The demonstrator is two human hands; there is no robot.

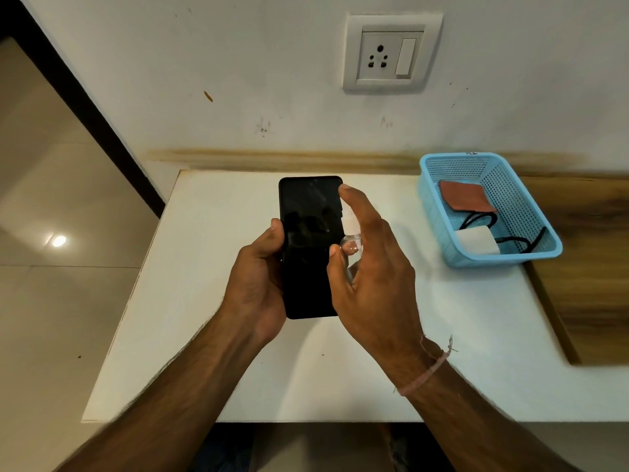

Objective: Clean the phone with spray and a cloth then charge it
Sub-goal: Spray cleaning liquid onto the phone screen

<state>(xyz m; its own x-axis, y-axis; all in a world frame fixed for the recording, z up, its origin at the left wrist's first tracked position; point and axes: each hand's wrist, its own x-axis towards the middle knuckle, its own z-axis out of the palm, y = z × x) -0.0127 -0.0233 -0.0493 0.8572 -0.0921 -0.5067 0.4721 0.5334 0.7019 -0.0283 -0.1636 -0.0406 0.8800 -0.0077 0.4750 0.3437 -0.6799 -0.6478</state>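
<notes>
L hand (258,277) gripping phone (309,247) screen-up, long axis toward wall, R hand (371,274) clamped on spray bottle (350,233)

I am watching the right hand (371,277) hiding most of the spray bottle (350,229) and covering the lower right edge of the phone (309,233).

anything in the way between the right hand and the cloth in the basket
Nothing lies on the cloth; it sits uncovered at the far end of the blue basket, open from above. Only the basket's side wall stands between, and the right hand is holding the spray bottle.
</notes>
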